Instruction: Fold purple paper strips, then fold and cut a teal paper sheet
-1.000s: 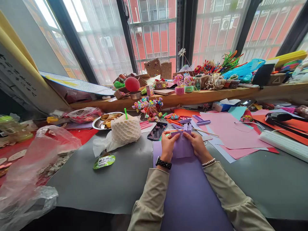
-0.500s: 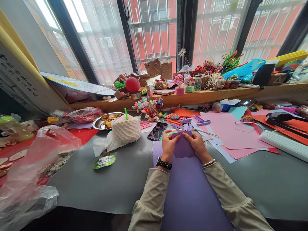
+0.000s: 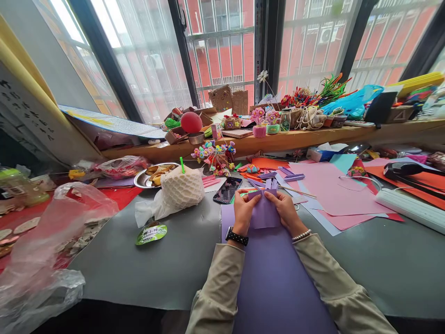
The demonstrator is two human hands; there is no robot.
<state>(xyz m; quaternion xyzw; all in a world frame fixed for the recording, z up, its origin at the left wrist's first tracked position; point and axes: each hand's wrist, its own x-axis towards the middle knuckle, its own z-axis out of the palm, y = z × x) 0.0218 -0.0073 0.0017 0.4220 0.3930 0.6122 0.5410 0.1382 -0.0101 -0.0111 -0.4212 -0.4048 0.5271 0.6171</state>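
Observation:
Between my two hands is a small sheet of purple paper, held up above a large purple sheet on the grey table. My left hand pinches its left side, thumb on the near face. On the other side, my right hand grips it the same way, its thumb close to the left one. The fingers behind the paper are mostly hidden. Just beyond the hands lie folded purple paper strips, and a black phone rests to the left of them.
A wrapped coconut with a green straw stands left, before a metal plate. Pink paper and a white power strip lie right. A clear plastic bag is far left. Yarn flowers stand behind.
Almost nothing differs. Both hands keep their place and hold, while the lower edge of the small purple paper looks slightly flatter.

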